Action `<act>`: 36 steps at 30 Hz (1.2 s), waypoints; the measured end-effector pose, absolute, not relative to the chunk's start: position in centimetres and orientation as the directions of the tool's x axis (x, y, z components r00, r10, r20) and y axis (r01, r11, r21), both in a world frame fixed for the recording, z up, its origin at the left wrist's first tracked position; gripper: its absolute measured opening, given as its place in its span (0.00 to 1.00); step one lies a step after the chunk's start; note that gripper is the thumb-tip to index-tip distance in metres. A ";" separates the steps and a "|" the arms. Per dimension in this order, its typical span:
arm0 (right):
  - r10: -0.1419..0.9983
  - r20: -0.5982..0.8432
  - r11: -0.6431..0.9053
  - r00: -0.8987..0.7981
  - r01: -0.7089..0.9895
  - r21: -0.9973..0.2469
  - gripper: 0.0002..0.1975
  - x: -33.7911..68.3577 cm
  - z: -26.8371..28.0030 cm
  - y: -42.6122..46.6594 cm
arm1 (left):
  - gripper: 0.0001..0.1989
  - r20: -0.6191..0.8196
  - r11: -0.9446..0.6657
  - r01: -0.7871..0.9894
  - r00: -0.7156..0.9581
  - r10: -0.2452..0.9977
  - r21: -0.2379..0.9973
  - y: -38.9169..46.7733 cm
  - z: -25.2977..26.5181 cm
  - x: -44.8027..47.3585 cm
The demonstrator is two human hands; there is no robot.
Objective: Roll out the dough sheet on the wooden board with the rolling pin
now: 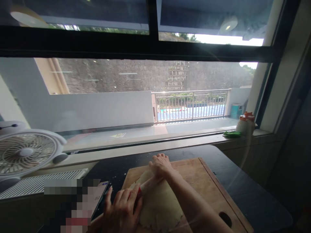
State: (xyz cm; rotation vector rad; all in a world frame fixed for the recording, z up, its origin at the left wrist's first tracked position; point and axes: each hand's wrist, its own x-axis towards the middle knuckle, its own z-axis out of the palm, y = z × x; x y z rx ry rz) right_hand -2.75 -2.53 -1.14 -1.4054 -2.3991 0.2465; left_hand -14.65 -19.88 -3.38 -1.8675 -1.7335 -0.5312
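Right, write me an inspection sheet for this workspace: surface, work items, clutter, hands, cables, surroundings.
Surface: dark table, pale specks left of the wooden board.
Work items: flattened dough on the board, ragged-edged; rolling pin across it.
Clutter: device with a lit screen, left of the board, partly pixelated.
Hands: left hand at the pin's near end, right hand over its far end; grips partly hidden.
Cables: nothing seen for certain.
Surroundings: white fan at left; window ahead, railing outside; orange-topped bottle and green cloth on the sill at right.
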 end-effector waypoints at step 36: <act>0.779 0.353 0.609 -0.518 0.760 -0.228 0.20 3.2 -2.5 -9.9 | 0.16 0.684 -0.032 0.997 0.072 0.726 -0.071 -20.4 -3.3 -14.1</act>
